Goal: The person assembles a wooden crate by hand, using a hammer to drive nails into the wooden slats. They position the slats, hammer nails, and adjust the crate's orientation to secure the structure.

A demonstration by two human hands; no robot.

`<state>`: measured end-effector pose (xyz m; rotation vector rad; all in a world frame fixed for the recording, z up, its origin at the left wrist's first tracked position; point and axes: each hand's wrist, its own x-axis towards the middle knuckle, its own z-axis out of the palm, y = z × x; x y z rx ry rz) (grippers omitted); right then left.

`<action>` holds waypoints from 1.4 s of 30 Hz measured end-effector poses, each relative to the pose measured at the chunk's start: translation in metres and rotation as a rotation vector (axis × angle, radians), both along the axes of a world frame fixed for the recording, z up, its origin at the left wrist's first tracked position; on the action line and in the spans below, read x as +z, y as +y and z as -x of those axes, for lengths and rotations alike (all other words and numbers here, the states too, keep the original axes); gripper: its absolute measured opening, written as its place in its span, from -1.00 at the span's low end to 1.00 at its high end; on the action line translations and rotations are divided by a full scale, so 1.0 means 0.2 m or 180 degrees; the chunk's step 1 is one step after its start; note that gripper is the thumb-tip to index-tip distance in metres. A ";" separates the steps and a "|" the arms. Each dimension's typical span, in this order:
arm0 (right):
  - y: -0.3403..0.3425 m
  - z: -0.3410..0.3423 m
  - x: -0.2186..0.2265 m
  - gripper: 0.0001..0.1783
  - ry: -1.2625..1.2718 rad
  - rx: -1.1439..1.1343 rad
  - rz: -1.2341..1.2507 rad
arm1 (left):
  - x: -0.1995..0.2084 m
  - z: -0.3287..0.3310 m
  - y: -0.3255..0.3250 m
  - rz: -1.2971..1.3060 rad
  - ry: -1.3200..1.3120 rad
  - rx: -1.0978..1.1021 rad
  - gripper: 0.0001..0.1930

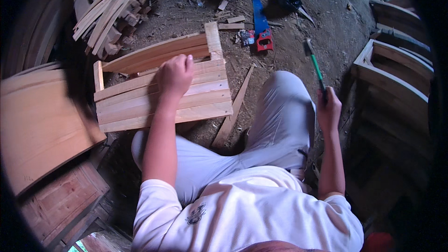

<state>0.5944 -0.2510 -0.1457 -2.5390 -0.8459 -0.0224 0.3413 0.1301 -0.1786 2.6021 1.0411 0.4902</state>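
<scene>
Pale slatted wooden box [205,88] prob light/stiff, best held by top slat [208,68]; L hand [175,78] curled there, grip unclear; green-handled metal hammer [316,67] clasped in R hand [329,107].

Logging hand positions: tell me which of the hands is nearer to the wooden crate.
Left. The left hand is at the upper slats of the crate; the right hand is well to its right, gripping the hammer.
</scene>
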 end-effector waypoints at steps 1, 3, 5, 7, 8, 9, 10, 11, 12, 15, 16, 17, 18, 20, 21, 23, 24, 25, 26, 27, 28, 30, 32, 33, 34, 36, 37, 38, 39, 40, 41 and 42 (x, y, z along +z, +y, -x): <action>-0.03 -0.06 -0.14 -0.77 0.0059 -0.0106 0.0066 | 0.01 0.01 0.00 -0.0087 -0.0183 -0.0108 -0.75; -0.12 -0.16 -0.48 -0.72 0.0293 -0.0451 -0.0025 | 0.07 0.03 0.00 -0.0352 -0.0318 -0.0110 -0.80; -0.19 -0.21 -0.81 -0.66 0.0211 -0.0610 0.0350 | 0.10 0.08 -0.02 -0.0294 -0.0430 0.0000 -0.83; -0.31 -0.21 -1.08 -0.67 0.0650 -0.0563 0.0438 | 0.11 0.15 -0.06 0.0210 -0.0250 0.0157 -0.70; -0.34 -0.20 -1.17 -0.69 0.0886 -0.0557 0.0611 | 0.10 0.18 -0.10 -0.0021 -0.0003 0.0107 -0.67; -0.39 -0.20 -1.28 -0.70 0.0821 -0.0361 0.0670 | 0.08 0.19 -0.14 -0.0253 0.0244 0.0040 -0.64; -0.44 -0.20 -1.39 -0.70 0.0755 -0.0170 0.0727 | 0.07 0.21 -0.17 -0.0483 0.0490 -0.0035 -0.61; -0.43 -0.19 -1.44 -0.68 0.0703 0.0029 0.0774 | 0.07 0.22 -0.18 -0.0143 0.0535 0.0104 -0.56; -0.42 -0.19 -1.48 -0.66 0.0332 0.0127 0.0717 | 0.06 0.22 -0.17 -0.0069 0.0487 0.0136 -0.56; -0.12 -0.16 -1.38 -0.59 -0.0354 0.0478 0.0397 | 0.05 0.21 -0.19 -0.0005 0.0533 0.0306 -0.59; 0.00 -0.17 -1.43 -0.59 -0.0025 0.0802 0.0179 | 0.05 0.20 -0.19 0.0045 0.0511 0.0305 -0.59; 0.14 -0.17 -1.48 -0.59 0.0292 0.1116 -0.0044 | 0.05 0.20 -0.19 0.0095 0.0478 0.0297 -0.59; 0.34 -0.13 -1.36 -0.62 0.0581 0.1610 -0.0169 | 0.04 0.20 -0.18 0.0155 0.0447 0.0279 -0.59; 0.69 -0.06 -1.35 -0.68 0.0591 0.2614 -0.0589 | 0.04 0.19 -0.17 0.0189 0.0409 0.0292 -0.59; 0.87 0.00 -1.30 -0.68 0.0626 0.3023 -0.0467 | 0.03 0.19 -0.17 0.0203 0.0416 0.0304 -0.60; 1.17 0.10 -1.30 -0.61 0.0204 0.3624 -0.0336 | 0.04 0.18 -0.17 0.0223 0.0420 0.0332 -0.59; 1.30 0.15 -1.35 -0.58 -0.0184 0.3711 -0.0327 | 0.04 0.16 -0.17 0.0229 0.0411 0.0330 -0.59; 1.42 0.21 -1.43 -0.61 -0.1065 0.3436 -0.0401 | 0.05 0.15 -0.17 0.0232 0.0415 0.0338 -0.58; 1.51 0.25 -1.49 -0.64 -0.1029 0.3459 -0.0148 | 0.04 0.15 -0.17 0.0258 0.0402 0.0352 -0.57; 1.58 0.29 -1.53 -0.65 -0.0990 0.3484 0.0115 | 0.04 0.16 -0.17 0.0293 0.0388 0.0368 -0.56; 1.62 0.33 -1.57 -0.67 -0.0953 0.3497 0.0382 | 0.03 0.16 -0.17 0.0329 0.0371 0.0373 -0.55; 1.65 0.39 -1.64 -0.71 -0.0865 0.3528 0.0447 | 0.03 0.17 -0.18 0.0343 0.0414 0.0446 -0.52; 1.62 0.43 -1.69 -0.71 -0.0964 0.3438 0.0196 | 0.02 0.19 -0.19 0.0346 0.0434 0.0476 -0.49; 1.62 0.44 -1.66 -0.71 -0.0704 0.3505 0.0163 | 0.02 0.20 -0.19 0.0335 0.0447 0.0480 -0.48; 1.61 0.47 -1.66 -0.71 -0.0598 0.3542 0.0173 | 0.02 0.21 -0.20 0.0311 0.0467 0.0479 -0.46; 1.60 0.50 -1.64 -0.71 -0.0396 0.3576 0.0222 | 0.01 0.23 -0.20 0.0252 0.0474 0.0428 -0.41; 1.59 0.51 -1.60 -0.70 -0.0233 0.3652 0.0300 | 0.01 0.26 -0.22 0.0263 0.0517 0.0421 -0.38; 1.57 0.51 -1.55 -0.70 -0.0072 0.3725 0.0382 | 0.01 0.28 -0.23 0.0275 0.0558 0.0411 -0.34; 1.54 0.51 -1.47 -0.72 0.0131 0.3780 0.0191 | 0.03 0.27 -0.24 0.0292 0.0547 0.0394 -0.36; 1.51 0.51 -1.45 -0.74 0.0484 0.3730 0.0153 | 0.03 0.27 -0.24 0.0303 0.0548 0.0386 -0.37; 1.47 0.50 -1.43 -0.74 0.0690 0.3663 0.0144 | 0.03 0.27 -0.23 0.0314 0.0547 0.0368 -0.37; 1.42 0.47 -1.38 -0.75 0.0893 0.3595 0.0149 | 0.03 0.26 -0.22 0.0336 0.0537 0.0351 -0.38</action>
